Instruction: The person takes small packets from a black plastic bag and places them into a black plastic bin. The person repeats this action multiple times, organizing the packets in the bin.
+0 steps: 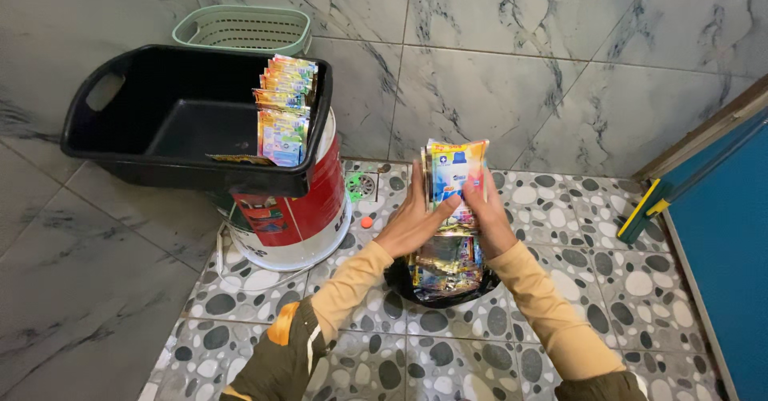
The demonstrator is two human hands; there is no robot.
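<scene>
Both hands grip one stack of colourful sachets (454,178) from either side — the left hand (418,223) cupped round its left edge with the thumb across the front, the right hand (486,217) closed on its right edge — held upright above a black bag (408,282) full of more sachets (445,266) on the pebble-patterned floor (560,217). The packets look slick and loosely aligned, so a slackened pinch would likely let the middle ones slide out and scatter toward the floor drain (361,185) just to the left. The black tub (160,121) sits tilted on a red and white bucket (300,217), with another row of sachets (283,113) leaning at its right rim; a knock there could tip the tub off. Open floor lies to the right as far as the blue door (724,233); the marble wall (512,65) closes off the far side, and a green basket (244,29) stands behind the tub
</scene>
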